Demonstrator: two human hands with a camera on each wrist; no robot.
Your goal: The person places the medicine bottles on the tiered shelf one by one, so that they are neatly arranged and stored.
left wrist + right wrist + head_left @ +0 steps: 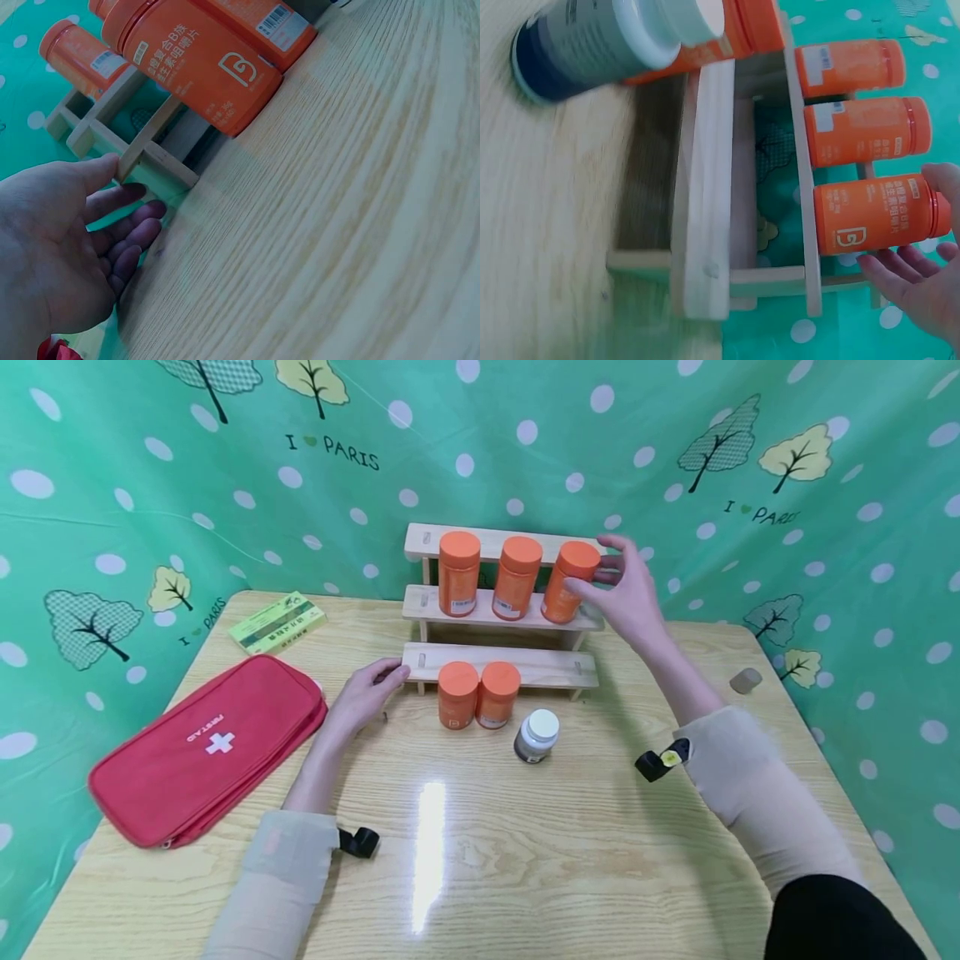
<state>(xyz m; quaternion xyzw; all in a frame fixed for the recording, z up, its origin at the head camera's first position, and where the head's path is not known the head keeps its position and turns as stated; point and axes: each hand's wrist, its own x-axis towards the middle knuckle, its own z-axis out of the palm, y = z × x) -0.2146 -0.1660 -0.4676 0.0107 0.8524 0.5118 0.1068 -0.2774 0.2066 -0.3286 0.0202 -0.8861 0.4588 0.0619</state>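
A three-step wooden rack [495,662] stands at the back of the table. Three orange bottles, left [459,578], centre [517,581] and right [564,589], stand in a row on its middle step. My right hand [628,597] holds the right one, thumb on one side and fingers on the other; its base appears to touch the step. At the left end of the lowest step, my left hand [363,693] pinches the board between thumb and index finger. Two more orange bottles [457,697] [202,67] and a white-capped bottle [537,735] stand on the table before the rack.
A red first-aid pouch [217,747] lies on the left, beside my left forearm. Behind it is a green-yellow box [277,622]. A small grey-brown cylinder [746,681] lies near the right edge. Green patterned cloth [495,443] hangs close behind the rack.
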